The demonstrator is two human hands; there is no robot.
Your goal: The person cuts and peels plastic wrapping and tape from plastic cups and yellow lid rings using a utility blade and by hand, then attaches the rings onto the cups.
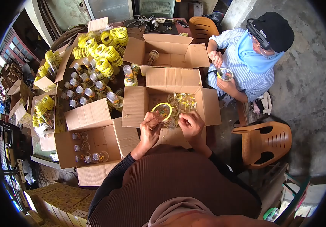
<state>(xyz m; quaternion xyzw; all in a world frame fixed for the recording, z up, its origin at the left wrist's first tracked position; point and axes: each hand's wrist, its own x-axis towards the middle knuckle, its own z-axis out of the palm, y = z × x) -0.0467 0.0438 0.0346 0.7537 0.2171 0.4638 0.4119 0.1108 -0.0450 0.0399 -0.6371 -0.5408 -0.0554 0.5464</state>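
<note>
My left hand is closed on the side of a see-through plastic cup with a yellow rim, tilted so that its mouth faces me. Small colourful bits show inside the cup. Just right of it, my right hand has its fingers pinched together; whatever they hold is too small to make out. Both hands are over the near side of an open cardboard box. Several small yellow-and-white packets lie inside that box.
Stacked yellow rings and bottle-shaped containers crowd the left. Another open box stands behind; a box with several containers sits front left. A co-worker at right holds a cup. An orange chair is nearby.
</note>
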